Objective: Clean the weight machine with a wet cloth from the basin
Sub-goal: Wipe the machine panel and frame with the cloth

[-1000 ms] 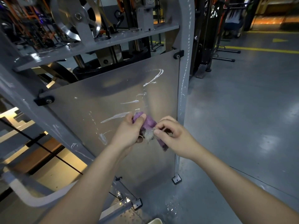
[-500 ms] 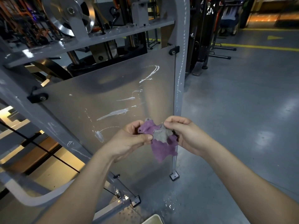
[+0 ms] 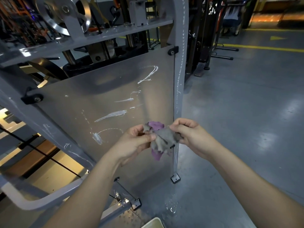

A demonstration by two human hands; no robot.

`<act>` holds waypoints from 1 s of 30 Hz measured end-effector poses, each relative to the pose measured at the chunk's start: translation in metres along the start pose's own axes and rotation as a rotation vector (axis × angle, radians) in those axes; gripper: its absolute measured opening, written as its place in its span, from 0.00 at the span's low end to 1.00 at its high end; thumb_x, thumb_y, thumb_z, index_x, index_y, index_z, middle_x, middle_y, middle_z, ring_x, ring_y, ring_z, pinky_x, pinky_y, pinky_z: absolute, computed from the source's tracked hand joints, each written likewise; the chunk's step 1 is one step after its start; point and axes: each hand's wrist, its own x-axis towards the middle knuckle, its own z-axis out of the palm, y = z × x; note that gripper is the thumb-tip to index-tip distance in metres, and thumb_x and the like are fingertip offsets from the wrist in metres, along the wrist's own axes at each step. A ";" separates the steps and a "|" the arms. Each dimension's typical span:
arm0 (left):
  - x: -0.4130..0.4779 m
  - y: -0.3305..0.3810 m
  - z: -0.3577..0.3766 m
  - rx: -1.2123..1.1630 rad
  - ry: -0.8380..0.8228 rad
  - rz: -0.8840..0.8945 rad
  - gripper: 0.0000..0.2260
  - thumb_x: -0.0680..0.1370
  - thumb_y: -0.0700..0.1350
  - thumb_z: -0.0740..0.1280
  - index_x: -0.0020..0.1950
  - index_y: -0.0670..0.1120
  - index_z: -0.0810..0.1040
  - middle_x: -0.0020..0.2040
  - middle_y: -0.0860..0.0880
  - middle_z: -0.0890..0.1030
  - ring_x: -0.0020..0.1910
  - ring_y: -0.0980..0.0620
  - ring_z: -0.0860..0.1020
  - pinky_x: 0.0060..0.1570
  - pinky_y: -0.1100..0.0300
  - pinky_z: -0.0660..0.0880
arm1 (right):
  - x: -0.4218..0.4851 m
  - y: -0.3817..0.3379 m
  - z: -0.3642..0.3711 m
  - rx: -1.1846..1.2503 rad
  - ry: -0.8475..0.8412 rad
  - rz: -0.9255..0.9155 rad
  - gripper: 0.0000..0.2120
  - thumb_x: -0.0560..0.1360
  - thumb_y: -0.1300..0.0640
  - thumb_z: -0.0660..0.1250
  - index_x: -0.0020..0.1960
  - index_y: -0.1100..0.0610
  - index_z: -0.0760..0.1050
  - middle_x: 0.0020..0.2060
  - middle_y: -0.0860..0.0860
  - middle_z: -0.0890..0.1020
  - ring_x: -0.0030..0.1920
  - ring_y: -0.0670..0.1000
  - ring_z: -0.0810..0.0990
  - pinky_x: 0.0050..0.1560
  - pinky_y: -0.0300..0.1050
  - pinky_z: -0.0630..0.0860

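Note:
A small purple and grey cloth (image 3: 162, 139) hangs spread between my two hands, in front of the weight machine's flat metal shield panel (image 3: 105, 99). My left hand (image 3: 133, 142) pinches the cloth's left edge. My right hand (image 3: 191, 137) pinches its right edge. The panel carries white streaks and smears across its middle and upper right. The cloth is held a little off the panel, near its lower right side. A corner of the pale basin (image 3: 152, 223) shows at the bottom edge.
The machine's grey upright post (image 3: 179, 76) stands right of the panel, with a bolted foot (image 3: 175, 178) on the floor. Pulley wheel (image 3: 65, 12) and crossbar are above. Water drops lie on the grey floor (image 3: 171, 208). Other gym racks stand at the back right.
The cloth was bunched between my hands; they have drawn apart and lowered slightly, unfolding it so that its grey side faces me.

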 end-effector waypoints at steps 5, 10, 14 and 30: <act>0.001 0.006 -0.012 0.062 0.013 -0.099 0.19 0.66 0.31 0.64 0.55 0.36 0.80 0.46 0.40 0.82 0.43 0.46 0.81 0.42 0.57 0.79 | 0.000 -0.003 -0.009 0.008 0.192 -0.008 0.13 0.85 0.51 0.61 0.42 0.52 0.72 0.36 0.51 0.73 0.39 0.51 0.72 0.49 0.55 0.74; 0.002 0.008 -0.015 0.177 0.087 -0.135 0.21 0.56 0.34 0.60 0.48 0.35 0.77 0.41 0.39 0.70 0.33 0.46 0.69 0.27 0.62 0.71 | -0.004 -0.010 -0.012 -0.290 0.236 -0.045 0.14 0.86 0.46 0.56 0.47 0.54 0.68 0.37 0.57 0.72 0.32 0.56 0.76 0.33 0.48 0.78; 0.000 0.022 -0.010 0.035 0.060 -0.165 0.10 0.60 0.44 0.67 0.40 0.47 0.74 0.38 0.45 0.70 0.34 0.50 0.70 0.34 0.57 0.65 | -0.006 -0.015 -0.013 -0.291 0.397 -0.197 0.13 0.87 0.50 0.56 0.45 0.53 0.69 0.32 0.51 0.72 0.29 0.49 0.72 0.28 0.42 0.71; 0.005 -0.036 0.019 0.362 -0.026 -0.317 0.27 0.62 0.62 0.72 0.59 0.55 0.83 0.62 0.55 0.82 0.63 0.59 0.78 0.69 0.58 0.70 | -0.017 0.000 -0.031 0.175 -0.035 -0.025 0.13 0.71 0.64 0.68 0.55 0.58 0.71 0.42 0.57 0.77 0.44 0.55 0.79 0.47 0.45 0.77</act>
